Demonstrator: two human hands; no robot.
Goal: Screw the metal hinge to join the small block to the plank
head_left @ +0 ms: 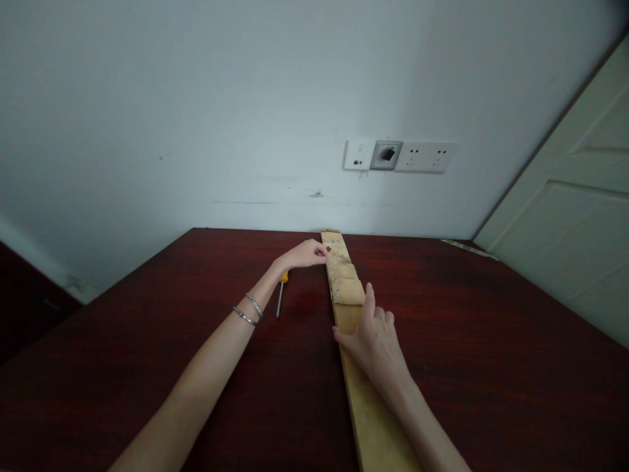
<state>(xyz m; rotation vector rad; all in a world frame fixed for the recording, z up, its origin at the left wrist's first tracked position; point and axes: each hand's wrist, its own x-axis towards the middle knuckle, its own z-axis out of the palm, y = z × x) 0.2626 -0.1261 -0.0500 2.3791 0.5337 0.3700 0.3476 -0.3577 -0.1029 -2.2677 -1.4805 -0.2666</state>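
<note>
A long, narrow wooden board [378, 419] runs from the near edge of view toward the wall. Over its far half lie worn, tan fabric-like pieces [350, 291] with small metal staples or nails showing. My left hand [308, 254] is at the board's far left side, fingers pinched together; whatever is between them is too small to make out. My right hand [377, 335] spans the board closer to me, thumb at its left edge, index finger stretched forward along the right edge, other fingers curled. Left of the board lies a screwdriver [284, 279] with a yellow handle, partly behind my left wrist.
The board rests on a dark red wooden tabletop [466, 341], which meets a white wall [255, 131]. Sockets [425, 157] are set in the wall. A pale panelled door [584, 196] stands at the right. A thin strip [469, 248] lies at the table's back right.
</note>
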